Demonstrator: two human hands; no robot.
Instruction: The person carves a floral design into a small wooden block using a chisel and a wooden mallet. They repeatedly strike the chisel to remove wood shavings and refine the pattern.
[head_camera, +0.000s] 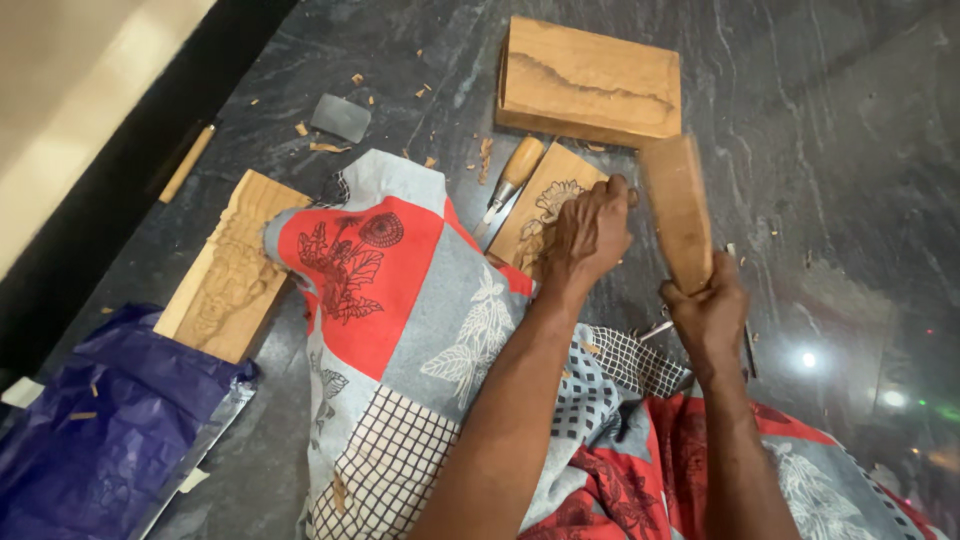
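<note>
Now left hand (588, 232) on carved panel (545, 205), right hand (708, 312) gripping mallet (678, 208).

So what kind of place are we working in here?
Likely a floor-level woodcarving workspace: a carved wooden panel, wood chips scattered on the dark stone floor, and a wooden-handled chisel.

The cloth (400, 300) is red and grey, printed with flowers, leaves and grids. The wooden blocks (590, 82) are tan. The plastic sheet (90, 430) is dark blue.

A crumpled blue plastic bag (90, 425) with a silvery edge lies on the floor, well to the left of both hands. No labels, signs or screens show.
</note>
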